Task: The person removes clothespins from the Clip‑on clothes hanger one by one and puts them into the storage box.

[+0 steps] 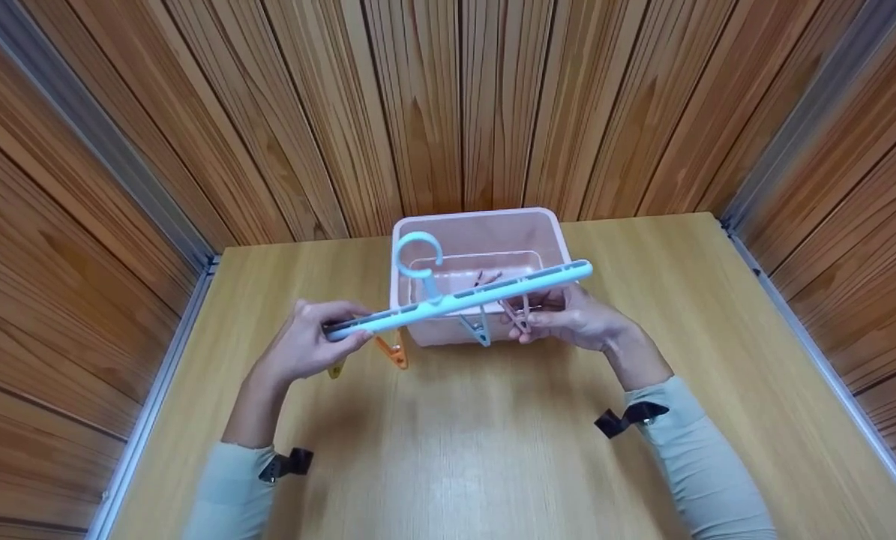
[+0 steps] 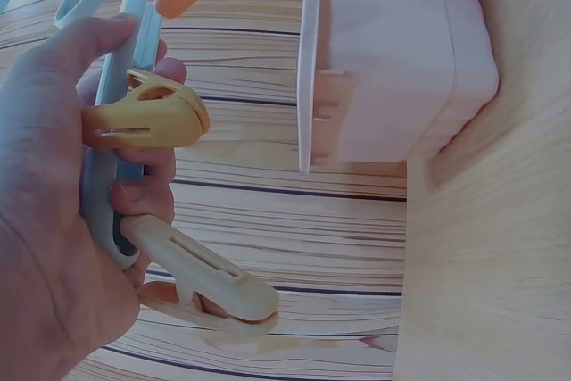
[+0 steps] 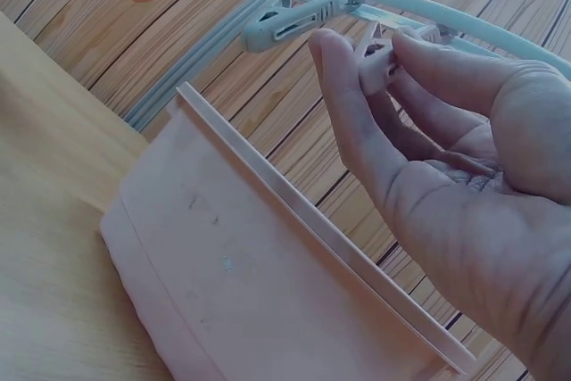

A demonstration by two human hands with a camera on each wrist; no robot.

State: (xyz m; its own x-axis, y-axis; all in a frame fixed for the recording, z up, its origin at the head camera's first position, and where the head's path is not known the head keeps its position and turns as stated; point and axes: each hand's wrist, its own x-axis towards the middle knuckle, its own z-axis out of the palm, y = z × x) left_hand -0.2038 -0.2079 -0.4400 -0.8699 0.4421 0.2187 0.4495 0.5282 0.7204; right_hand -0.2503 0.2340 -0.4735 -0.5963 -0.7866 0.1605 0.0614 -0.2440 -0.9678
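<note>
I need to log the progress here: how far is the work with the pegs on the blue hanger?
Already hanging on the blue hanger: a yellow peg, an orange peg and a blue peg. In hand: the left hand grips the hanger's end, while the right hand pinches a pink peg at the bar. Left: pegs seem to lie in the pink tub.

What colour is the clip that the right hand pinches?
Pale pink clip, best seen in the right wrist view, pinched by the right hand.

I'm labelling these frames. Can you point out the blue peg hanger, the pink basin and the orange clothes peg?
blue peg hanger [image 1: 492,291]: head view, middle of its long bar.
pink basin [image 1: 477,217]: head view, far rim.
orange clothes peg [image 1: 394,352]: head view, the peg's body, hanging under the bar.
</note>
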